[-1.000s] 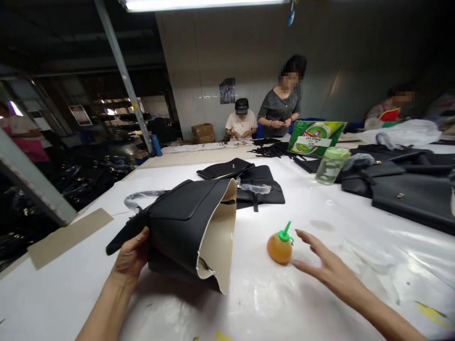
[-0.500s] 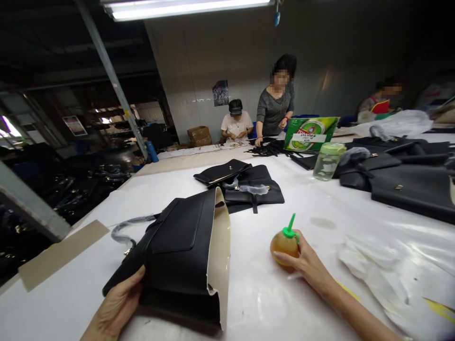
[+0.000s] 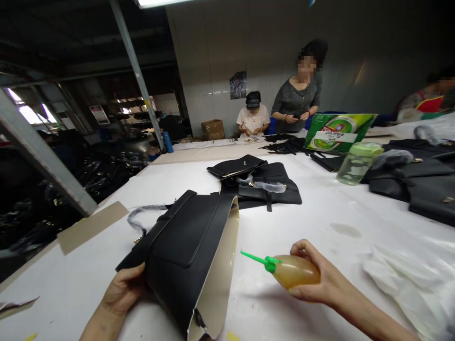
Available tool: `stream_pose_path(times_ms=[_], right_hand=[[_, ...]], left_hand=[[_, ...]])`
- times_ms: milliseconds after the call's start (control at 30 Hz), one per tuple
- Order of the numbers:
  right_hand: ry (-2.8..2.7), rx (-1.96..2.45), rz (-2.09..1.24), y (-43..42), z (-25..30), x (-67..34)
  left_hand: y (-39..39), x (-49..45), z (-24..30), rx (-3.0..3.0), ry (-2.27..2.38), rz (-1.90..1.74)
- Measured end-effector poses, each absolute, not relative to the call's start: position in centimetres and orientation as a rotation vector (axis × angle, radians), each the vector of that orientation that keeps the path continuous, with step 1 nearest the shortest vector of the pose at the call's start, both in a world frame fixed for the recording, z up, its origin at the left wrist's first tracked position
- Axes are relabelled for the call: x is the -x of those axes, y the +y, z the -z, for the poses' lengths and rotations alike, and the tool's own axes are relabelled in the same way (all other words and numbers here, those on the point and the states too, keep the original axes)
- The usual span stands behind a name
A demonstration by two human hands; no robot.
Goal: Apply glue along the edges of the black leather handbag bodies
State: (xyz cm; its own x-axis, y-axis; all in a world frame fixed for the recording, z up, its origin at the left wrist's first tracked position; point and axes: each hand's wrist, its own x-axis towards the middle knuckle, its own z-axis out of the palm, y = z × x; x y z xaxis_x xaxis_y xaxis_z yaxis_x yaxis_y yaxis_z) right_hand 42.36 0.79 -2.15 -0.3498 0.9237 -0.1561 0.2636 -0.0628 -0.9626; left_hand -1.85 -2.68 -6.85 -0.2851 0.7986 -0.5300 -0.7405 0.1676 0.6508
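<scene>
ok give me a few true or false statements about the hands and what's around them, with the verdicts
1. The right hand holds the squeeze bottle. True.
2. The left hand holds a bag. True.
3. The nozzle points away from that bag. False: the nozzle points toward it.
4. Pale lining shows at that bag's open end. True.
5. The tumbler has a red lid. False: the tumbler's lid is light green.
</scene>
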Motion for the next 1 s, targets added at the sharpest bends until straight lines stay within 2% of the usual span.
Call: stream_pose_path(times_ms=[467, 767, 1000], right_hand=[[-1.545, 1.397, -1.147, 2.5, 5.4, -38.9], [-1.722, 1.485, -0.953, 2.5, 5.7, -37.8], [-1.912, 1.339, -0.856, 2.1, 6.3, -37.7]], left_hand=[[-4.1, 3.9, 8.4, -0.118, 1.186, -1.489], [-3.9, 3.6, 8.5, -0.101, 1.203, -1.628], [-3.7, 3.7, 8.8, -0.062, 1.190, -1.632]])
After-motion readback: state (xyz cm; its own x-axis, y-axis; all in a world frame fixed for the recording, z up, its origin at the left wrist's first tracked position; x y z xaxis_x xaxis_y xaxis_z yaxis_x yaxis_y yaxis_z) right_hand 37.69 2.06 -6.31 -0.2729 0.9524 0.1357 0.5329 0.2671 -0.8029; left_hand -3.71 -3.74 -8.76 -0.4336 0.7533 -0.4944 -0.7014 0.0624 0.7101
